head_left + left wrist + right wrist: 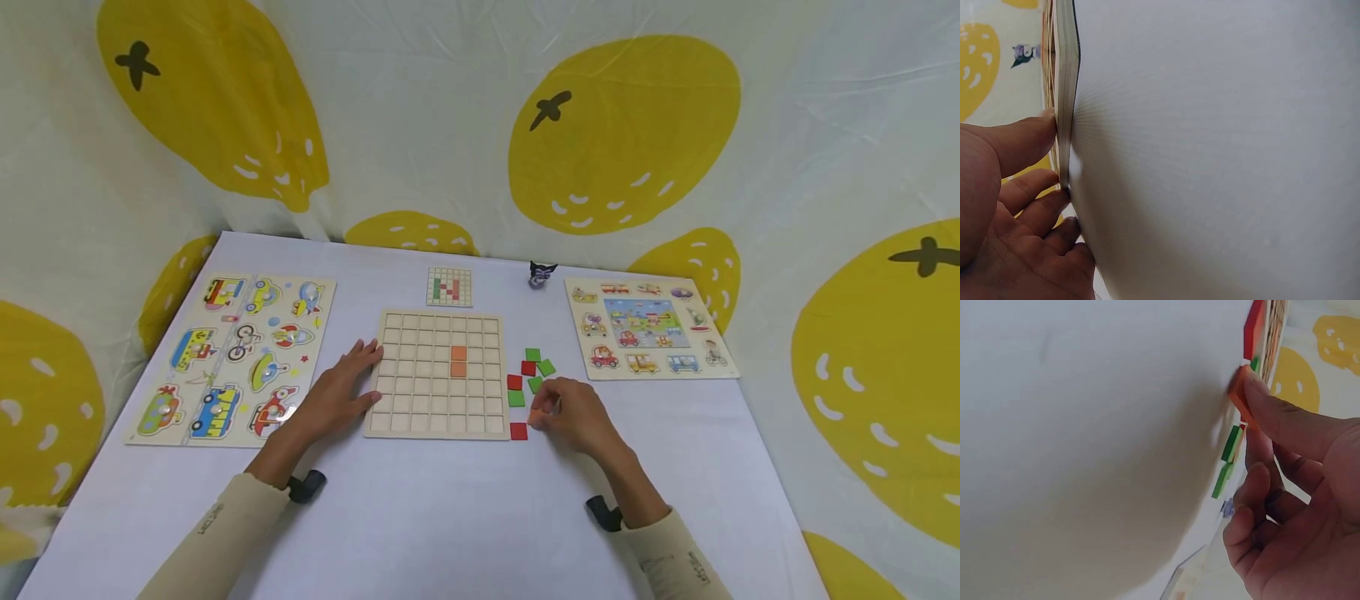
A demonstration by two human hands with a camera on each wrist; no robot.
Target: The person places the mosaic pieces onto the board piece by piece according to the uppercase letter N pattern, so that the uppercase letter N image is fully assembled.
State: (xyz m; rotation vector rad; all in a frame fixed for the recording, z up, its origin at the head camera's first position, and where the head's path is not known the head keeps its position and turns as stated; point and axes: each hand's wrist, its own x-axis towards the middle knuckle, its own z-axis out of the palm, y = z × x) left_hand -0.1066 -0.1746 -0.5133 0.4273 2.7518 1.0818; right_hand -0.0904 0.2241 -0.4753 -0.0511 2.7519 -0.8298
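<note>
White table: left hand flat against grid board; right hand pinches orange tile. Sleeve lettering unreadable.

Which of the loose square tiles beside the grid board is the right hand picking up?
The orange tile, pinched in the right hand just right of the grid board; the other loose tiles there are red or green.

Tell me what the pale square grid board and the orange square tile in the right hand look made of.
Pale square grid board: probably unpainted plywood; light matt face, layered edge in the left wrist view. Orange square tile: seemingly painted wood, thick, flat matt colour; foam cannot be ruled out.
</note>
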